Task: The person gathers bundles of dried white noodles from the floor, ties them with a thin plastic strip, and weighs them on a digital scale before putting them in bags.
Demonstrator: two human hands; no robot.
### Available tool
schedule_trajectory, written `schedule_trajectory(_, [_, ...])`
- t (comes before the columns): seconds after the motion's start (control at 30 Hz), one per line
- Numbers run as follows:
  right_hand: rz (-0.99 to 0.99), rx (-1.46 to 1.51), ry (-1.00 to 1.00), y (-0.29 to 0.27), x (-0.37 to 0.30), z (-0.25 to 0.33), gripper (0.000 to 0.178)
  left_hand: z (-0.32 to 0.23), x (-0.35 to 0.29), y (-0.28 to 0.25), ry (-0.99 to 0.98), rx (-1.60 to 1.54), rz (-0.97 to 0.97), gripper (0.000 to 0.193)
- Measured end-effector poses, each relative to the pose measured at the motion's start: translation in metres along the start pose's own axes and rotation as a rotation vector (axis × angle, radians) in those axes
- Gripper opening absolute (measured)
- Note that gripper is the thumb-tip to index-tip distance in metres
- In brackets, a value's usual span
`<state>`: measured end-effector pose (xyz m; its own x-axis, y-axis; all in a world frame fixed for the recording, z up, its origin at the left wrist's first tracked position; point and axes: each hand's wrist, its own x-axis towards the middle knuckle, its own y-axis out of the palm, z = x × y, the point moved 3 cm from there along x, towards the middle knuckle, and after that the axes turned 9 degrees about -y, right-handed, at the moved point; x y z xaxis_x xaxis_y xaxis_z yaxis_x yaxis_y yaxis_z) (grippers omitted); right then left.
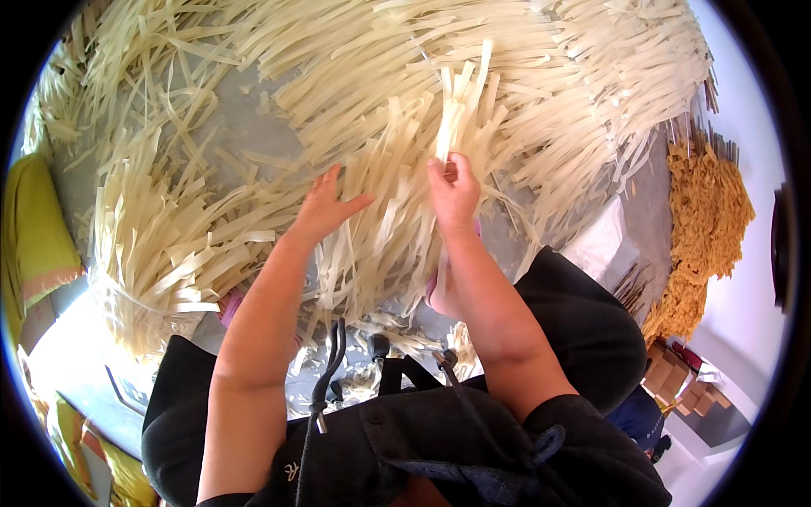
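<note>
In my right hand [454, 193] is a small bundle of pale, flat dried noodle-like strips [454, 118], pinched near its lower end and pointing away from me. The fingers close round the bundle's base, and the free ends fan out at the top. My left hand [328, 203] is held over the loose strips with thumb and fingers apart, holding nothing. Beneath and between both hands lies a heap of the same cream-coloured strips [384, 220]. Whether the left fingertips touch the heap, I cannot tell.
More strips [169, 228] pile up on the left, and long rows [591, 59] spread across the far side over a grey floor [253, 118]. A mass of orange-brown strips [705, 220] hangs at the right. Yellow-green cloth [38, 228] lies far left; cardboard boxes [672, 376] stand lower right.
</note>
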<state>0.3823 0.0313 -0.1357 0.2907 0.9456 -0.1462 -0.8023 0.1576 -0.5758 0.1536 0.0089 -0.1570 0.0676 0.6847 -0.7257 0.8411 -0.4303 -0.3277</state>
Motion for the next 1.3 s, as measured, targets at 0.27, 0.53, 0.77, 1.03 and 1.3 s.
schedule_trajectory(0.27, [0.213,-0.437,-0.249,0.039,-0.03,0.004,0.055,0.009,0.005,0.058,-0.015,-0.244,-0.179,0.099])
schedule_trajectory(0.53, [0.024,-0.181,-0.102,0.035,-0.042,0.006,0.064,0.034,-0.013,0.068,0.1,-0.296,-0.427,0.059])
schedule_trajectory(0.77, [0.209,-0.434,-0.351,0.043,-0.037,0.007,0.07,0.028,-0.011,0.071,0.031,-0.671,-0.224,0.053])
schedule_trajectory(1.03, [0.437,-0.028,-0.034,0.062,-0.017,0.005,0.059,0.005,0.004,0.046,-0.2,-0.63,0.09,0.121])
schedule_trajectory(1.3, [0.669,0.269,-0.183,0.039,-0.077,0.071,0.089,-0.027,-0.074,0.019,-0.031,-0.807,0.13,0.121])
